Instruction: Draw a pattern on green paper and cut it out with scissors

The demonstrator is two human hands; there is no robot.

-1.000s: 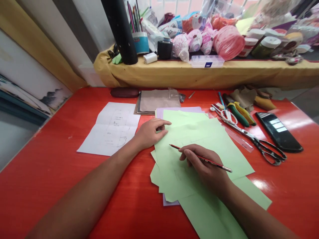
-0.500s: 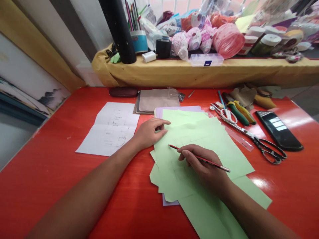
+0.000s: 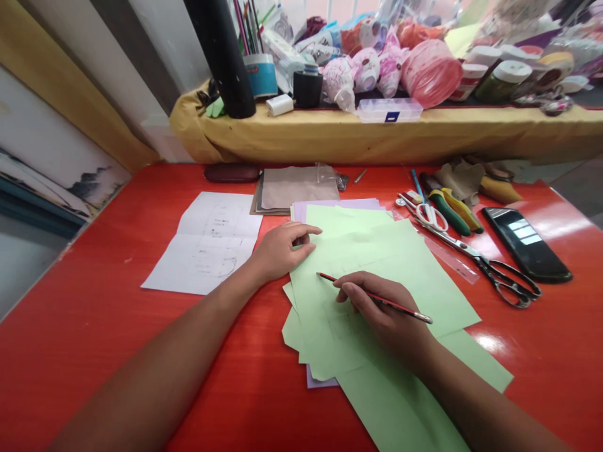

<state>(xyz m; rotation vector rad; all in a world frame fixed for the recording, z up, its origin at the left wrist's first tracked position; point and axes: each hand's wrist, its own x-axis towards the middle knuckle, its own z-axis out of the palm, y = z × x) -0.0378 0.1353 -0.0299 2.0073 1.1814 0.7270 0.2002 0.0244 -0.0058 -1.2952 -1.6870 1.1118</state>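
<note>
the red table (image 3: 94,358) spread beneath your hands, and behind it a ledge (image 3: 358,141) draped in yellow cloth bore jars, bottles and plastic-wrapped items. upper green sheet (image 3: 372,251): this lay on a loose stack of green and lilac sheets, in front of you, its left edge under the fingers of your left hand (image 3: 282,251) and its middle beneath your right hand (image 3: 386,311). left hand: you held it partly spread, the index finger extended and the thumb apart from it, with nothing visible in its grasp. right hand: you had its fingers closed around a red and black pencil (image 3: 407,309), which slanted with its dark point toward your left hand; whether the point touched the sheet could not be told. faint pencil lines marked the green surface. left of the stack lay a creased white sheet (image 3: 202,242) with drawn figures, too small to read. to the right lay black-handled scissors (image 3: 511,282), a clear ruler (image 3: 452,260), pliers (image 3: 455,210) with green and yellow grips, and a dark phone (image 3: 527,245).
</note>
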